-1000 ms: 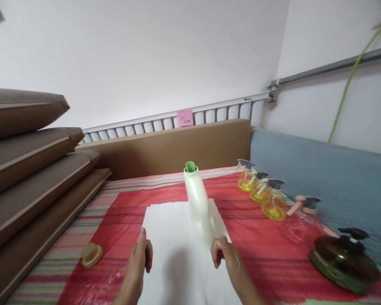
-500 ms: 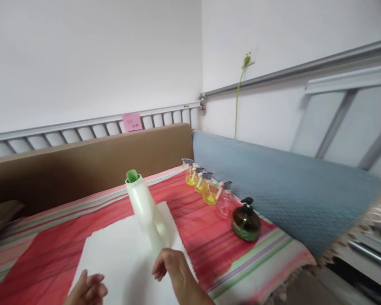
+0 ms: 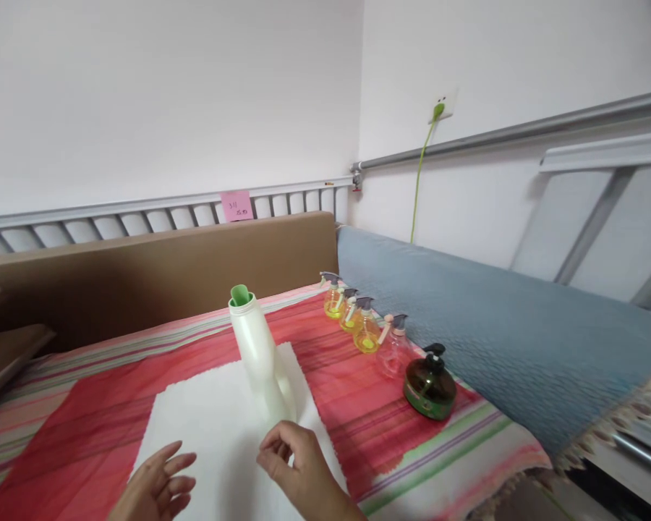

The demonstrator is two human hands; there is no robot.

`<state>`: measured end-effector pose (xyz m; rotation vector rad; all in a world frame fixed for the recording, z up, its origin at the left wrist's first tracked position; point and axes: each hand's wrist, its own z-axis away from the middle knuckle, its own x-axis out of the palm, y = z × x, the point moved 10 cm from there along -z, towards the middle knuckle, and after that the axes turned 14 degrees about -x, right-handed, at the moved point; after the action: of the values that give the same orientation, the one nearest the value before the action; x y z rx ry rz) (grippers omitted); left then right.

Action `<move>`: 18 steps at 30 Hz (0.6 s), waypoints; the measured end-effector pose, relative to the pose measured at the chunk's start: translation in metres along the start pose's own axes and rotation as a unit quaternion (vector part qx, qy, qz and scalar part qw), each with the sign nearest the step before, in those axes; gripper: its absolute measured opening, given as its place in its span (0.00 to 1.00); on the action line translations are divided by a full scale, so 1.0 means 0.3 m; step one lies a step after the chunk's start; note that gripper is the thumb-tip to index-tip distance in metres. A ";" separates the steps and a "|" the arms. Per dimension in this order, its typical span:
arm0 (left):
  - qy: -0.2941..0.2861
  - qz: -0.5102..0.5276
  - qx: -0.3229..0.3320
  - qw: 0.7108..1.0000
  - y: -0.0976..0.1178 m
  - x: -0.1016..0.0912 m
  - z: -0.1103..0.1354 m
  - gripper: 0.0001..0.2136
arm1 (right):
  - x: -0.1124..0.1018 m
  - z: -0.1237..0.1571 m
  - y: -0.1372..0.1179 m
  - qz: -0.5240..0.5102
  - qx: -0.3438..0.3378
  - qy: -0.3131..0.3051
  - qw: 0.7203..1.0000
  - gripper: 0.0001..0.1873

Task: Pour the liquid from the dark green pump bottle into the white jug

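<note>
A white plastic jug (image 3: pixel 260 362) with a green spout stands uncapped on a white sheet (image 3: pixel 217 434) spread over a red striped cloth (image 3: pixel 358 420). My right hand (image 3: pixel 298 467) hovers just in front of the jug's base, fingers curled loosely with nothing in them. My left hand (image 3: pixel 157 488) floats over the sheet's near left part, fingers spread and empty. Neither hand touches the jug.
Along the cloth's right side stands a row of small spray bottles (image 3: pixel 366 334), yellow and clear, ending in a dark green pump bottle (image 3: pixel 430 387). A blue blanket (image 3: pixel 493 325) lies to the right, a brown board (image 3: pixel 157 271) stands behind, and a green cable (image 3: pixel 420 177) hangs from a wall socket.
My view has swung right and then settled slightly; the stacked cushions and loose cap on the left left the picture. Both hands dropped lower and the left fingers spread out.
</note>
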<state>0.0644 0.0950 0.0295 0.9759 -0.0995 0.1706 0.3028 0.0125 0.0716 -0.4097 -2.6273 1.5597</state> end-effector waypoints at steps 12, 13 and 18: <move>0.010 0.027 0.089 0.996 0.004 -0.042 0.078 0.22 | 0.028 0.013 0.022 0.046 -0.039 -0.019 0.998 0.12; 0.001 0.020 0.096 0.995 0.011 -0.024 0.096 0.23 | 0.024 0.016 0.027 0.043 -0.042 -0.015 0.998 0.14; -0.011 -0.066 0.221 0.973 0.071 0.051 0.173 0.37 | -0.005 0.028 0.030 0.054 -0.091 0.017 0.994 0.30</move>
<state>0.0751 0.0650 0.0782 1.4251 -0.0146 0.0587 0.3045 0.0091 0.0600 -0.5939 -2.7732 1.3298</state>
